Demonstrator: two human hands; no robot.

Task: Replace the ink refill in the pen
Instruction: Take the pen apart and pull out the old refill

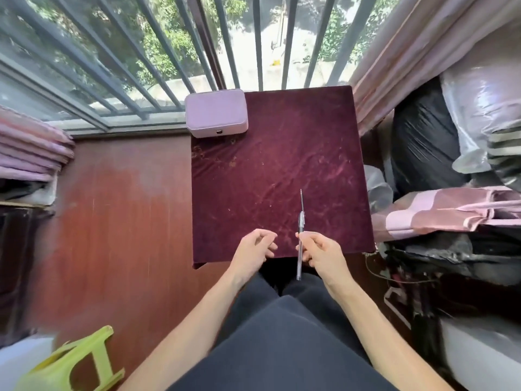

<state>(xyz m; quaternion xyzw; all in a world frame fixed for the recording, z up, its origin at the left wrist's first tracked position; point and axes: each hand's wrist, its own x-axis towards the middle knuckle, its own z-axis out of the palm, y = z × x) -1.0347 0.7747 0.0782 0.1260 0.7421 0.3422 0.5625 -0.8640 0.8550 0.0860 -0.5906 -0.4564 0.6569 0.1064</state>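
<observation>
One pen (pixel 300 244) is in view, a slim clear-barrelled one, and the right hand (pixel 318 251) grasps it around the middle with thumb and fingers pinched on the barrel. The pen stands almost upright in the picture, its thin tip pointing away from the person over the worktop (pixel 282 170), its back end reaching down past the worktop's near edge toward the lap. Whether the refill is inside the barrel cannot be told.

The left hand (pixel 255 248) hangs just left of the pen, apart from it, fingers loosely curled and holding nothing. Both hands sit at the near edge of the worktop.

The worktop is covered by one dark red velvet cloth. At its far left corner lies one pale lilac case (pixel 216 113), closed, partly overhanging the edge. Nothing else rests on the cloth apart from small specks.

Left of the worktop and near the person, one green plastic stool (pixel 76 362) stands on the wooden floor (pixel 118 215).
</observation>
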